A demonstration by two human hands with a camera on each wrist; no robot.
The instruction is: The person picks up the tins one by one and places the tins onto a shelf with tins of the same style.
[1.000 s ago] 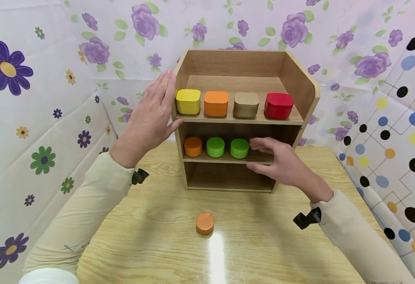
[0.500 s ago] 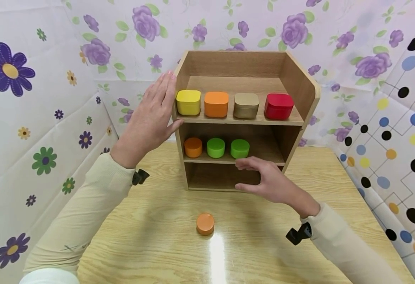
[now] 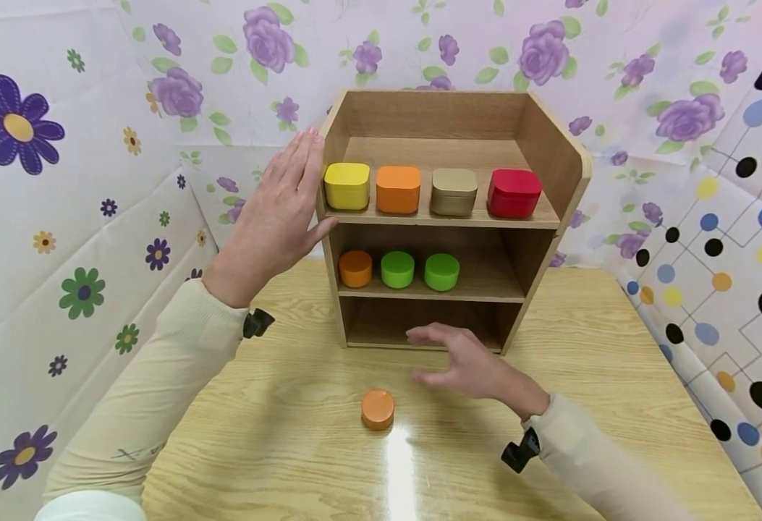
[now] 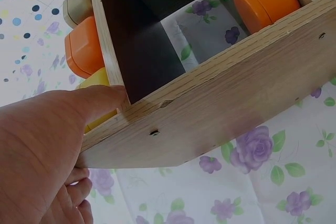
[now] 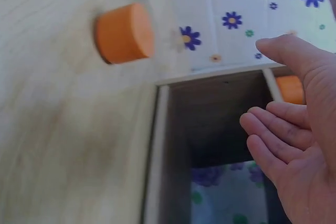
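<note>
In the head view my left hand point(image 3: 273, 210) lies straight-fingered along the left side of a small wooden shelf point(image 3: 442, 223), its thumb point(image 4: 102, 103) at the front edge by the upper board. My right hand point(image 3: 465, 362) holds nothing, hovering before the bottom compartment with thumb and fingers apart. Left of it, a round orange box point(image 3: 378, 409) sits on the table. The middle board bears another orange round box point(image 3: 355, 269) and two green round boxes point(image 3: 397, 269). Along the top stand a yellow box point(image 3: 346, 187), an orange squarish box point(image 3: 398, 190), a tan box point(image 3: 454, 192) and a red box point(image 3: 514, 193).
The wooden table point(image 3: 276, 434) reaches toward me from the shelf. Flower-patterned cloth point(image 3: 224, 94) hangs behind and to the left, and a dotted cloth point(image 3: 739, 260) stands on the right. Nothing stands on the bottom compartment's floor point(image 3: 381, 325).
My right hand has drawn out from beside the right green round box and moved down, left and toward me, nearer the orange round box on the table. The left hand has stayed in place.
</note>
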